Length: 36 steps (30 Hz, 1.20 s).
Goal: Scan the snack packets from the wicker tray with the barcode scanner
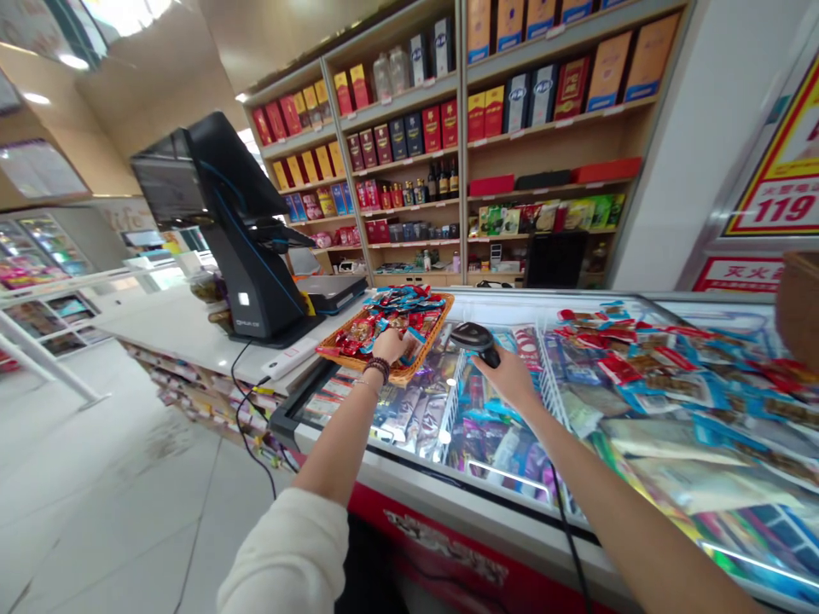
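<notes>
Shop interior, lined with wooden shelving (512,162) stocked with red, gold and blue boxes (432,128) and a short row of dark bottles (443,179). Left of centre, a white bench (172,324) carries a black point-of-sale terminal (236,239). Floor: pale tile (115,486). Far right: a red-and-yellow price sign (787,188) showing 119, and the edge of a brown woven basket (799,311).

Item 1: left hand (390,345), palm down over the tray, fingers gathered and pinching a snack packet (413,345); beaded bracelet (377,367) on the wrist, cream sleeve (281,554) on the upper arm.

Item 2: right hand (508,379), fingers closed round the grip of a black handheld barcode scanner (474,339), which is held above the glass with its head angled toward the tray. A black cable (563,529) runs down past the right forearm, over the freezer's front edge.

Item 3: orange-brown woven tray (397,375), heaped with red and blue snack packets (390,311), resting on the glass top of a chest freezer (397,465), at the corner beside the bench. Under the glass and to the right: packaged goods in wire-divided sections, labels too small to read.
</notes>
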{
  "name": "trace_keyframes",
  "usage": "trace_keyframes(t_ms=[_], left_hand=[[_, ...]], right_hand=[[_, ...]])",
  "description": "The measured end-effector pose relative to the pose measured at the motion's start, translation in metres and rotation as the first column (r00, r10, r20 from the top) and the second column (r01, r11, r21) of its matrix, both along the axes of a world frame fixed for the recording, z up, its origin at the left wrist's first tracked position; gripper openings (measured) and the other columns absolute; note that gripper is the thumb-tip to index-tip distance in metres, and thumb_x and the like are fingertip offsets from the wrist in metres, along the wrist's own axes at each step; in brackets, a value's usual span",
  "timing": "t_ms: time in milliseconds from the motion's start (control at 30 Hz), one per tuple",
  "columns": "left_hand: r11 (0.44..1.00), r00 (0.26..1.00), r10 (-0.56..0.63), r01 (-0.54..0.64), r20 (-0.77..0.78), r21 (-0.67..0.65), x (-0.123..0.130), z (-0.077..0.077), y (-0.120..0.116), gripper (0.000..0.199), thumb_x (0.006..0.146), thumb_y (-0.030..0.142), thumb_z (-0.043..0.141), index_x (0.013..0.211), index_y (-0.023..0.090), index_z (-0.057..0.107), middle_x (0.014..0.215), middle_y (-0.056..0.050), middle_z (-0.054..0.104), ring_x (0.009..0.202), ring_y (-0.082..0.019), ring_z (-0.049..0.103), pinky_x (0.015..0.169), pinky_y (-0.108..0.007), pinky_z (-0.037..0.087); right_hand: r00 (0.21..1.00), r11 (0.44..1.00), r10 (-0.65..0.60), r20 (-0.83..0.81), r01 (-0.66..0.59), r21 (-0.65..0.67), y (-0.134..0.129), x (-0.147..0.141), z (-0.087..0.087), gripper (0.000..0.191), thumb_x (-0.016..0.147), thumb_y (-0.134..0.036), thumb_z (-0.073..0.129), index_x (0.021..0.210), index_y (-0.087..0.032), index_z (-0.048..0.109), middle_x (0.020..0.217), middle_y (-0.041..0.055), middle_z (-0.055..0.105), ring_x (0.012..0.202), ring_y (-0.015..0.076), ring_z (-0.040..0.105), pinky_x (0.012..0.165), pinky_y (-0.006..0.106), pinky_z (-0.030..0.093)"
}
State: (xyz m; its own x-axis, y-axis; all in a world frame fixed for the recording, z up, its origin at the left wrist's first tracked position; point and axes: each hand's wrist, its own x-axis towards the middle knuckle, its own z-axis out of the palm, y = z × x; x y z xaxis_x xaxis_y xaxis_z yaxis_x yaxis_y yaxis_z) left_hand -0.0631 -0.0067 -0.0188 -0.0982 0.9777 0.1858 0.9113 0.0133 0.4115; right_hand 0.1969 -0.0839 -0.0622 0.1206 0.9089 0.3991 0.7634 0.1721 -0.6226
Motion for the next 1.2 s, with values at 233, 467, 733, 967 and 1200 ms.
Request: trace_keyframes(t_ms=[233,467,733,967,1200], left_hand=[[0.874,0.819,-0.165,-0.136,0.549,0.466,0.043,0.007,-0.013,0.028,0.096,0.042,0.047,0.087,0.018,0.061,0.082,-0.006,0.068,0.076,-0.017,0.062,0.069,-0.025,0.044],[0.986,-0.009,-0.077,0.145,0.997,0.077,0.137,-0.031,-0.013,0.035,0.090,0.050,0.057,0.105,0.018,0.059,0.087,-0.006,0.069,0.075,-0.016,0.067,0.072,-0.031,0.055],[0.929,-0.094,-0.202,0.296,0.975,0.222,0.147,-0.083,-0.006,0.048,0.050,0.014,0.089,0.092,0.016,0.066,0.090,-0.005,0.071,0.083,-0.015,0.067,0.086,-0.030,0.052],[0.929,0.042,-0.329,0.196,0.943,0.315,0.134,-0.087,0.003,0.043,0.063,0.028,0.085,0.097,0.015,0.061,0.086,-0.004,0.068,0.080,-0.016,0.067,0.086,-0.038,0.056],[0.937,0.525,-0.340,0.118,0.780,0.329,0.124,-0.082,-0.002,0.028,0.069,0.026,0.075,0.091,0.017,0.062,0.077,0.000,0.062,0.066,-0.014,0.061,0.063,-0.025,0.052]], right_hand=[[0.957,0.996,0.015,-0.291,0.012,0.089,0.000,0.019,-0.004,0.042,0.080,-0.060,0.057,0.086,-0.019,0.066,0.058,0.0043,0.065,0.058,0.0238,0.064,0.054,0.029,0.041],[0.874,0.994,-0.004,-0.486,0.057,0.094,-0.002,0.042,-0.005,0.043,0.077,-0.066,0.059,0.073,-0.023,0.058,0.043,-0.0013,0.055,0.041,0.0201,0.056,0.050,0.031,0.043],[0.859,0.990,-0.053,-0.510,0.112,0.086,-0.004,0.053,-0.003,0.046,0.075,-0.069,0.058,0.070,-0.024,0.058,0.042,-0.0002,0.055,0.042,0.0214,0.056,0.048,0.031,0.043],[0.928,0.995,-0.060,-0.369,0.083,0.047,-0.008,0.047,0.000,0.046,0.077,-0.067,0.055,0.077,-0.022,0.062,0.050,0.0033,0.059,0.058,0.0266,0.065,0.055,0.032,0.044],[0.995,0.998,-0.018,-0.095,0.023,0.051,-0.015,0.038,0.007,0.036,0.082,-0.054,0.055,0.091,-0.021,0.068,0.064,0.0057,0.068,0.068,0.0272,0.067,0.059,0.030,0.043]])
